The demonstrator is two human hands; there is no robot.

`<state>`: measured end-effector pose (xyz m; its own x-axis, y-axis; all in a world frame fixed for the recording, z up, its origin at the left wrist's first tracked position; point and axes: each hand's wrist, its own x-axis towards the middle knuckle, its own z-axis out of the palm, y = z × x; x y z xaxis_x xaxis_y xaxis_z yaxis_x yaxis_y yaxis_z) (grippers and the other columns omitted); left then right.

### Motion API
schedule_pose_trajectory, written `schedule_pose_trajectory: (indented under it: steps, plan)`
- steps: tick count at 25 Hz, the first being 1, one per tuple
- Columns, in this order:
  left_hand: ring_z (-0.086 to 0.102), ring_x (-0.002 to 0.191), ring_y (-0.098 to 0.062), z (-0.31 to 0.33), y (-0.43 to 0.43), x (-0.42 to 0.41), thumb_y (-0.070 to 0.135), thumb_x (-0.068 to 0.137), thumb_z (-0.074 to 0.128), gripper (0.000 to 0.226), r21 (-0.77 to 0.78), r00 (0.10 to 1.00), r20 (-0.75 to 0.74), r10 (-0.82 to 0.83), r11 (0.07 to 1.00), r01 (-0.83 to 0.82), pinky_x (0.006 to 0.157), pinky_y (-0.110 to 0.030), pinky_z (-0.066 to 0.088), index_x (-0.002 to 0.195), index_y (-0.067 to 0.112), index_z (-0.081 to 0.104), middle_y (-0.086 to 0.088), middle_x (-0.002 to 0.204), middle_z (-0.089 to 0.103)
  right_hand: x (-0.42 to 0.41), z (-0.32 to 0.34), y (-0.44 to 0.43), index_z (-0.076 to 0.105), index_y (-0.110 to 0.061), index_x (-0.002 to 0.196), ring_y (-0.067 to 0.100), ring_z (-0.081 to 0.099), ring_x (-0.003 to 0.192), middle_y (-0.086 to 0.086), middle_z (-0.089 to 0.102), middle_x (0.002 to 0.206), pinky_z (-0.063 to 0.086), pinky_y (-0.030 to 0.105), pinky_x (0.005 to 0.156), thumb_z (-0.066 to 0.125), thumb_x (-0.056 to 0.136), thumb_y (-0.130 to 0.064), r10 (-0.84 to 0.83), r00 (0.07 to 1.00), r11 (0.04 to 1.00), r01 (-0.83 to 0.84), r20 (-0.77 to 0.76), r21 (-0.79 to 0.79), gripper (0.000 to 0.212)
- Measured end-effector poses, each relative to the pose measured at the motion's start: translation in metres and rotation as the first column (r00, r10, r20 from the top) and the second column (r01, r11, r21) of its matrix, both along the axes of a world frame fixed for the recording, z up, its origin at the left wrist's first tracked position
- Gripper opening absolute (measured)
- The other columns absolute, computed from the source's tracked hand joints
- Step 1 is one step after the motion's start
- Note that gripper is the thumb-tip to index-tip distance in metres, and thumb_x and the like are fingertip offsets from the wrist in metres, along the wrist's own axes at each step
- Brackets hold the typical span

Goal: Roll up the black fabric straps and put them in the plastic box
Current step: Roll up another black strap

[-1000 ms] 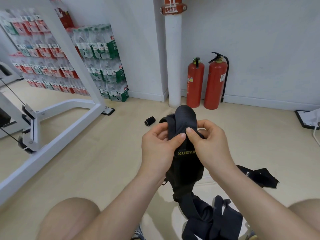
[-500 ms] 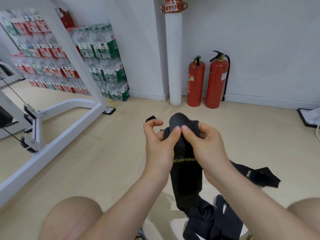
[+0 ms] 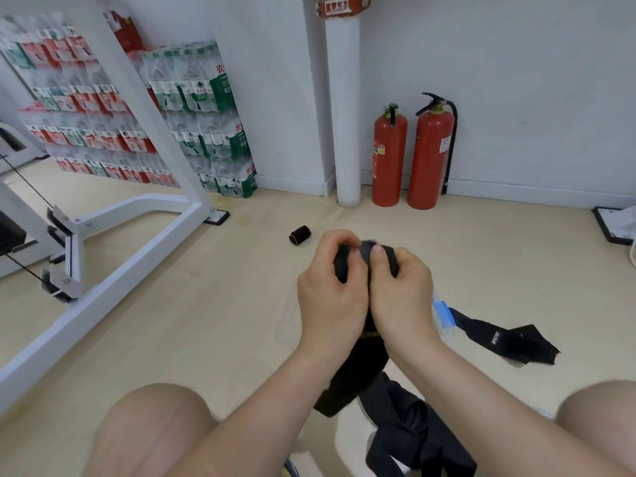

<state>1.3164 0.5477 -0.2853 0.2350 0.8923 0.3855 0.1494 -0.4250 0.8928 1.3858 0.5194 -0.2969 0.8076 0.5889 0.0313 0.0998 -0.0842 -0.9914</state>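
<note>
My left hand [image 3: 332, 297] and my right hand [image 3: 401, 297] are side by side in front of me, both gripping the rolled top end of a black fabric strap [image 3: 364, 253]. Its loose tail [image 3: 354, 380] hangs down between my forearms. More black straps [image 3: 413, 438] lie heaped on the floor between my knees. Another strap [image 3: 499, 339] lies flat on the floor to the right. A clear plastic box with a blue latch [image 3: 442, 313] shows just behind my right hand, mostly hidden. One rolled strap [image 3: 300, 235] lies on the floor beyond my hands.
A white metal gym frame [image 3: 113, 256] crosses the floor on the left. Stacked packs of bottled water [image 3: 199, 125] stand against the back wall. A white pipe [image 3: 346, 108] and two red fire extinguishers [image 3: 411, 156] stand at the wall ahead. My bare knees [image 3: 151, 432] frame the bottom.
My hands have rolled the strap's top downward: the upright loop that stood above my fingers is now a tight roll inside both grips, and less tail hangs below.
</note>
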Motion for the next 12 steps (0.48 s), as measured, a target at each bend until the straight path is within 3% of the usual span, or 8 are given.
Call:
schedule_pose_trajectory:
  steps: [2, 3, 5, 7, 10, 12]
  plan:
    - [0.066, 0.078, -0.015, -0.001, 0.001, 0.001, 0.016, 0.091, 0.064, 0.010, -0.400, 0.986, 0.157, -0.049, 0.910, 0.109, 0.075, -0.035, 0.054, 0.085, 0.023, 0.059, -0.005, 0.089, 0.071, 0.003, 0.006, -0.002, 0.049, -0.018, 0.069, 0.005, 0.052, 0.058, -0.007, 0.055, 0.061, 0.040, 0.018, 0.057, 0.054, 0.097, -0.024, 0.032, 0.977, 0.999, -0.035, 0.210, 0.013, 0.030]
    - [0.066, 0.080, -0.023, -0.001, 0.002, 0.000, 0.022, 0.090, 0.067, 0.010, -0.535, 0.973, 0.226, -0.034, 0.831, 0.154, 0.077, -0.043, 0.055, 0.084, 0.023, 0.058, -0.016, 0.095, 0.071, 0.003, 0.008, -0.002, 0.046, -0.021, 0.067, 0.005, 0.051, 0.057, -0.008, 0.052, 0.059, 0.037, 0.018, 0.054, 0.054, 0.096, -0.022, 0.059, 0.952, 0.998, -0.065, 0.300, 0.011, 0.030]
    - [0.064, 0.078, -0.027, -0.003, 0.007, -0.002, 0.029, 0.089, 0.069, 0.016, -0.619, 0.970, 0.243, 0.019, 0.773, 0.140, 0.077, -0.049, 0.054, 0.081, 0.023, 0.057, -0.024, 0.095, 0.069, 0.000, 0.006, -0.001, 0.044, -0.021, 0.069, 0.009, 0.051, 0.060, -0.008, 0.053, 0.061, 0.041, 0.028, 0.058, 0.052, 0.096, -0.023, 0.104, 0.917, 0.994, -0.108, 0.385, -0.013, 0.028]
    - [0.060, 0.071, -0.025, 0.000, 0.009, -0.002, 0.022, 0.091, 0.066, 0.018, -0.578, 0.964, 0.252, 0.081, 0.812, 0.083, 0.067, -0.044, 0.052, 0.078, 0.023, 0.054, -0.019, 0.078, 0.065, 0.000, 0.004, 0.001, 0.045, -0.020, 0.071, 0.019, 0.053, 0.068, -0.005, 0.055, 0.067, 0.044, 0.038, 0.066, 0.051, 0.097, -0.027, 0.176, 0.935, 0.983, -0.153, 0.308, -0.100, 0.027]
    - [0.055, 0.064, -0.020, 0.003, 0.013, -0.003, 0.007, 0.091, 0.060, 0.025, -0.367, 0.974, 0.199, 0.107, 0.930, -0.027, 0.063, -0.039, 0.048, 0.078, 0.027, 0.053, -0.003, 0.067, 0.057, 0.004, 0.004, 0.001, 0.055, -0.016, 0.082, 0.020, 0.063, 0.084, -0.001, 0.065, 0.082, 0.051, 0.042, 0.079, 0.051, 0.097, -0.039, 0.326, 0.945, 0.931, -0.325, -0.022, -0.165, 0.027]
    - [0.058, 0.067, -0.017, 0.003, 0.012, -0.003, 0.005, 0.090, 0.057, 0.028, -0.246, 0.990, 0.117, 0.075, 0.968, -0.044, 0.068, -0.038, 0.050, 0.081, 0.032, 0.056, 0.006, 0.068, 0.060, 0.006, 0.002, 0.000, 0.055, -0.016, 0.080, 0.020, 0.062, 0.079, -0.001, 0.064, 0.078, 0.050, 0.039, 0.074, 0.051, 0.098, -0.040, 0.335, 0.942, 0.926, -0.335, -0.035, -0.173, 0.030]
